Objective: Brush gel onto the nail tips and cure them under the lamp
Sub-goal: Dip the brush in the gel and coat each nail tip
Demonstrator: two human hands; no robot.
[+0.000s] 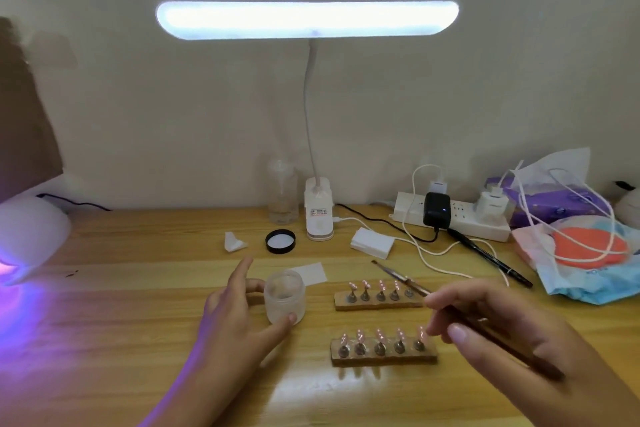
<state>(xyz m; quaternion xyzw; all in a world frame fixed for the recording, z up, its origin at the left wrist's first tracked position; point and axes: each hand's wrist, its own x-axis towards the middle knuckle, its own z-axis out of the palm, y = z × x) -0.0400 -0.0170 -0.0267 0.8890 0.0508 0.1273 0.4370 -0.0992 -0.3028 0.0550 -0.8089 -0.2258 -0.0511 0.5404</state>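
Observation:
Two wooden holder strips stand on the desk, each carrying several pink nail tips on small stands: the far strip (377, 302) and the near strip (382, 354). My right hand (491, 322) grips a thin brown brush (401, 279) like a pen, its tip pointing up-left beyond the far strip. My left hand (235, 312) holds a frosted open gel jar (284, 296) between thumb and fingers, index finger raised. The jar's black lid (280, 241) lies behind it. The white curing lamp (27, 236) glows purple at the far left edge.
A lit desk lamp (306, 19) stands on a clip base (319, 215) at the back. A clear bottle (282, 194), white wipes (372, 242), a power strip (450, 217) with cables, a black pen (491, 258) and bags (581, 253) crowd the right rear.

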